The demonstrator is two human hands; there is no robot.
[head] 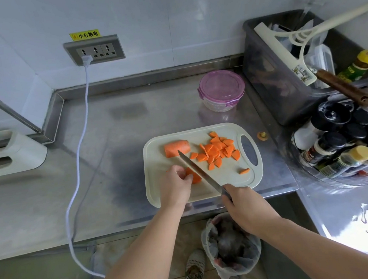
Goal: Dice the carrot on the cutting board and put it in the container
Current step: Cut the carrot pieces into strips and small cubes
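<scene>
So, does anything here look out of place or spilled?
Only small things. What looks like a carrot top lies on the steel counter, just off the cutting board by its handle. One cut piece sits apart from the pile. The container has its lid on. Nothing looks spilled or damaged.

Wall socket [95,50], lined bin [231,243]
</scene>
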